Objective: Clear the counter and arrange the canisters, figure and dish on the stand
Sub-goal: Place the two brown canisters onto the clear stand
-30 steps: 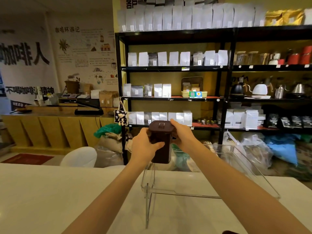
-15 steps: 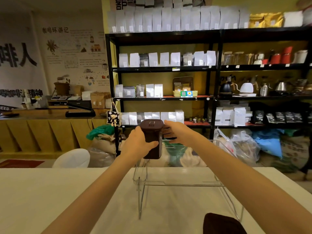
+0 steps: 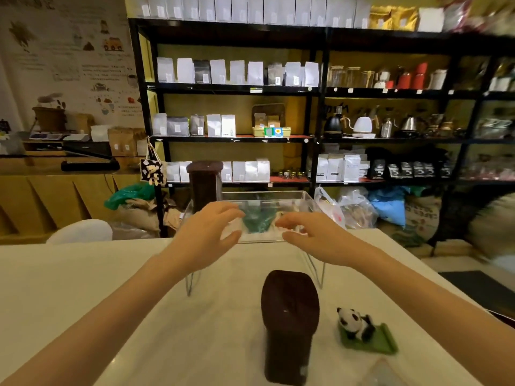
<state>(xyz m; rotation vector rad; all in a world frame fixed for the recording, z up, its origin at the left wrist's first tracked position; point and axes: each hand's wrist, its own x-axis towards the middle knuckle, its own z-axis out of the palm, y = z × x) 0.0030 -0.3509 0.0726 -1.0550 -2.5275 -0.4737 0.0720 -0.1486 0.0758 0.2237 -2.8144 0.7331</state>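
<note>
A dark brown canister stands upright on the far left of the clear acrylic stand. My left hand hovers just in front of it, fingers apart, holding nothing. My right hand is open too, over the stand's front edge. A second dark brown canister stands on the white counter near me. To its right a panda figure lies on a green dish.
Behind the counter rise black shelves with white bags, kettles and jars. Sacks and plastic bags lie on the floor below them. A white chair back shows at the counter's far left edge. A clear object sits at the bottom right.
Both hands held the canister above the stand; now it stands on the stand's left end and both hands have let go and drawn back. The view tilted down, showing the nearer objects.
</note>
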